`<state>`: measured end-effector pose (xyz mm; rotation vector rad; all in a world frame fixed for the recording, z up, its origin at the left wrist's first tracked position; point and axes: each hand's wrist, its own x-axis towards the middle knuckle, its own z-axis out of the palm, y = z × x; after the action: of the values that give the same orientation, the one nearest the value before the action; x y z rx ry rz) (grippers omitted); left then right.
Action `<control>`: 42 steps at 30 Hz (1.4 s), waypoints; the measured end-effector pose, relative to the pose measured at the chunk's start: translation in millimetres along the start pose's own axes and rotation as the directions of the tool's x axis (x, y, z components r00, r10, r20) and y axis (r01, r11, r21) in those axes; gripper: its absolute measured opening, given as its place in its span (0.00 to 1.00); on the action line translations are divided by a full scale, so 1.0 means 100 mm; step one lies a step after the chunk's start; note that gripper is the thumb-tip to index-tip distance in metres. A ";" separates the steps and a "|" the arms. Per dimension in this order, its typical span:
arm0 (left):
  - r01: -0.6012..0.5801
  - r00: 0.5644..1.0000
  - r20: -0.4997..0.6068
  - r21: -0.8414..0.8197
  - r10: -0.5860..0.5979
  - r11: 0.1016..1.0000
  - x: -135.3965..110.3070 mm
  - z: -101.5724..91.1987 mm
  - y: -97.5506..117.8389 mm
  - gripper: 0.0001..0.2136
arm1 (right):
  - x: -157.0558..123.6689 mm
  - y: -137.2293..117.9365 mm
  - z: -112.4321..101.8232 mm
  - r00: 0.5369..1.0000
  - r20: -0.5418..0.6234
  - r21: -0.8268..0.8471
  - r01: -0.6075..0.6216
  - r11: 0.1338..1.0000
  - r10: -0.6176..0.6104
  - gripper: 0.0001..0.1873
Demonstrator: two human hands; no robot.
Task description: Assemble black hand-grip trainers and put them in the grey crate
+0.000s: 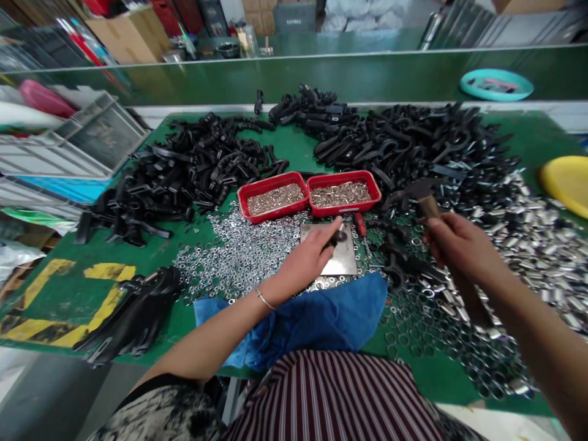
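A left hand [307, 256] pinches a dark part [340, 237] over a metal plate [343, 263]; the right hand [459, 240] clasps a hammer [430, 207]. Positioning appears under way; striking would demand careful aim.

Black parts [202, 159] crowd a green worktop [294, 144] from its far edge down both sides. Two red trays [275, 214] sit near the center, beyond a metal plate [342, 260] and a red-handled tool [360, 225]. Small metal rings [257, 251] scatter toward the left edge, cylinders [542, 251] and larger rings [427, 334] toward the right. A blue cloth [331, 318] lines the near edge; stacked black pieces [138, 318] and yellow-and-black tape [105, 309] mark the near left corner.
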<state>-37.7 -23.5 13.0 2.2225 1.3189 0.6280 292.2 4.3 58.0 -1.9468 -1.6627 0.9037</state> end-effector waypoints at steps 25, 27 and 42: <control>0.217 0.975 -0.052 0.047 -0.214 0.975 0.00 0.21 -0.44 0.22 | 0.36 -0.60 1.07 0.936 0.025 0.293 0.328 0.898 -0.350 0.20; 0.219 0.975 -0.050 0.038 -0.217 0.975 0.00 0.22 -0.45 0.22 | 0.27 -0.64 1.26 0.948 0.073 0.506 0.232 0.831 -0.309 0.21; 0.201 0.979 -0.039 0.022 -0.200 0.979 0.01 0.23 -0.52 0.24 | 0.24 -0.58 1.58 0.964 0.085 0.576 0.159 0.802 -0.252 0.23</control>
<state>-57.8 -4.3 -36.5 2.0723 1.5536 0.5820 141.2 24.2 -17.8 -1.2924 -1.4272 1.3105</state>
